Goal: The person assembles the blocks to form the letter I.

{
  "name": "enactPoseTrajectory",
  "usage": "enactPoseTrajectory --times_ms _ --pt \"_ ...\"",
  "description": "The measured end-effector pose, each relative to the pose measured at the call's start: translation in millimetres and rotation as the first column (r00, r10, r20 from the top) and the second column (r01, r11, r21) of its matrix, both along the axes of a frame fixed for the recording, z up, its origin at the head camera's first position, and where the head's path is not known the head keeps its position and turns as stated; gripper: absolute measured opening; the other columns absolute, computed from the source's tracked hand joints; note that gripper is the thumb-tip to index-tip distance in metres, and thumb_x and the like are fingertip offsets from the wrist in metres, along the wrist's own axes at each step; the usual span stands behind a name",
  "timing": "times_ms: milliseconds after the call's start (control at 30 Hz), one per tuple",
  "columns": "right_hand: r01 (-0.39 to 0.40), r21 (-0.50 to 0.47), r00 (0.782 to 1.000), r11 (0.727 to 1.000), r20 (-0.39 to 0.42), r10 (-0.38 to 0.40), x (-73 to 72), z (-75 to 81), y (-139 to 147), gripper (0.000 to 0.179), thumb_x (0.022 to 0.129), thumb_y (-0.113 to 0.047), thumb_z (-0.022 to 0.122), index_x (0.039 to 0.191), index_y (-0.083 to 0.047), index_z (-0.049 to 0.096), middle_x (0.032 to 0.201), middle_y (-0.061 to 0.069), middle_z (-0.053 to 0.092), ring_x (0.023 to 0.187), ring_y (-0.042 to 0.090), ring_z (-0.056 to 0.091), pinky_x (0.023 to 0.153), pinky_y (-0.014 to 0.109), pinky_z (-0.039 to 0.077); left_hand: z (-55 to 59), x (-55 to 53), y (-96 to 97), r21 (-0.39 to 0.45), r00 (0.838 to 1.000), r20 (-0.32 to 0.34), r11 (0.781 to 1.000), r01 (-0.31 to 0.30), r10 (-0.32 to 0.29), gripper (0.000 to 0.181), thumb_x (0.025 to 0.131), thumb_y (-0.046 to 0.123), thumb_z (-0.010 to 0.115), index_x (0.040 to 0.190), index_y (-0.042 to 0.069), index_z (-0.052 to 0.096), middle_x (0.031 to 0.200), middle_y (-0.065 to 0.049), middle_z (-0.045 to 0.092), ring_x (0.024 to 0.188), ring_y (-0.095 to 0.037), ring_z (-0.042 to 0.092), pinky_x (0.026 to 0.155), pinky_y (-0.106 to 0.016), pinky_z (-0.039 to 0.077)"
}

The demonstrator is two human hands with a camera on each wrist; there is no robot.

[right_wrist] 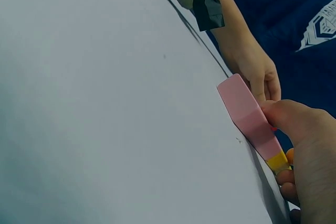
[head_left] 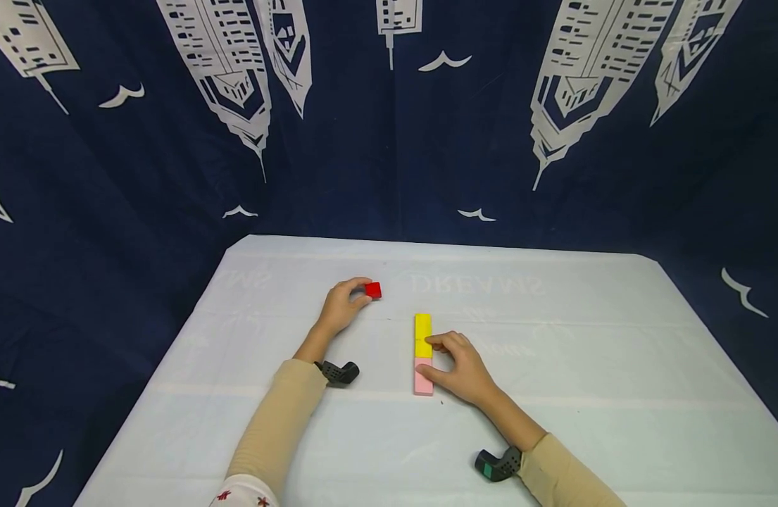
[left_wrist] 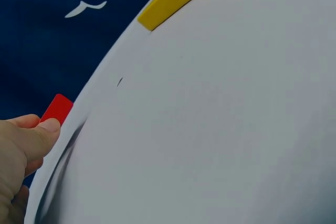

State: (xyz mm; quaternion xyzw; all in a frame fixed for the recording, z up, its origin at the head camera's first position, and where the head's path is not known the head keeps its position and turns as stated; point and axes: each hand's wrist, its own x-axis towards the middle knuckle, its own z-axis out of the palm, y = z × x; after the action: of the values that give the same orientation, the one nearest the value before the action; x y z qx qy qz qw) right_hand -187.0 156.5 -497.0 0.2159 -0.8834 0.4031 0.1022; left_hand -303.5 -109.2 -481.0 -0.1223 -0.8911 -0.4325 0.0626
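Note:
Near the back of the table, my left hand [head_left: 343, 304] pinches a small red block [head_left: 373, 290] between thumb and fingers; the block also shows in the left wrist view. Right of it, a yellow piece [head_left: 423, 327] with a faint seam and a pink block [head_left: 423, 384] stand end to end in a straight row. My right hand [head_left: 467, 370] grips this row with curved fingers, thumb on the pink part and a fingertip on the yellow. In the right wrist view the pink block [right_wrist: 244, 106] is nearest the camera, and fingers partly hide the yellow end [right_wrist: 277, 162].
A white cloth with faint printed letters covers the table [head_left: 585, 338]. Dark blue fabric [head_left: 395, 155] with white buildings and birds hangs behind it. Black devices are strapped to the left wrist [head_left: 341, 374] and the right wrist [head_left: 499, 465].

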Motion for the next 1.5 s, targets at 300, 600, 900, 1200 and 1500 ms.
enactPoseTrajectory --times_ms 300,600,900,1200,1500 --pt "0.003 0.000 1.000 1.000 0.000 -0.003 -0.9 0.9 0 0.048 0.076 -0.029 0.083 0.116 -0.007 0.067 0.106 0.001 0.063 0.096 0.016 0.054 0.083 0.036 0.050 0.6 0.2 15.9 -0.003 0.999 0.000 0.999 0.039 -0.039 0.039 0.089 0.012 0.072 0.127 0.009 0.064 0.125 -0.009 0.064 0.123 -0.029 0.052 0.108 -0.044 0.037" --pt "0.002 0.003 1.000 1.000 -0.008 -0.002 -1.1 0.9 1 0.048 0.076 -0.029 0.083 0.115 -0.006 0.067 0.105 0.001 0.064 0.094 0.016 0.054 0.082 0.036 0.050 -1.5 0.3 34.9 -0.025 0.998 0.013 0.998 0.064 -0.063 0.039 0.090 0.013 0.071 0.127 0.010 0.064 0.125 -0.008 0.064 0.121 -0.027 0.053 0.107 -0.043 0.039" --pt "-0.005 0.010 1.000 1.000 -0.009 0.005 -1.3 -0.2 1 0.047 0.076 -0.031 0.082 0.115 -0.008 0.067 0.104 -0.001 0.063 0.093 0.015 0.053 0.081 0.035 0.050 -2.9 1.5 49.9 0.002 0.998 0.025 0.998 0.065 -0.065 0.039 0.090 0.014 0.071 0.128 0.012 0.064 0.124 -0.006 0.065 0.121 -0.026 0.053 0.108 -0.043 0.038" --pt "0.001 0.008 1.000 1.000 -0.010 -0.001 -0.3 0.0 1 0.047 0.076 -0.030 0.082 0.115 -0.008 0.067 0.103 -0.002 0.063 0.093 0.014 0.053 0.081 0.034 0.050 -3.7 0.2 63.3 0.008 0.993 0.022 0.993 0.114 -0.114 0.038 0.090 0.014 0.071 0.127 0.011 0.064 0.124 -0.007 0.065 0.120 -0.025 0.054 0.108 -0.042 0.038" --pt "-0.003 0.002 0.999 1.000 -0.039 0.003 -1.0 0.0 1 0.047 0.076 -0.029 0.083 0.113 -0.007 0.067 0.101 -0.001 0.063 0.091 0.015 0.054 0.079 0.034 0.049 -6.4 1.4 72.3 0.005 0.988 0.025 0.988 0.153 -0.153 0.036 0.091 0.014 0.070 0.127 0.011 0.064 0.123 -0.007 0.065 0.121 -0.026 0.054 0.107 -0.043 0.038"
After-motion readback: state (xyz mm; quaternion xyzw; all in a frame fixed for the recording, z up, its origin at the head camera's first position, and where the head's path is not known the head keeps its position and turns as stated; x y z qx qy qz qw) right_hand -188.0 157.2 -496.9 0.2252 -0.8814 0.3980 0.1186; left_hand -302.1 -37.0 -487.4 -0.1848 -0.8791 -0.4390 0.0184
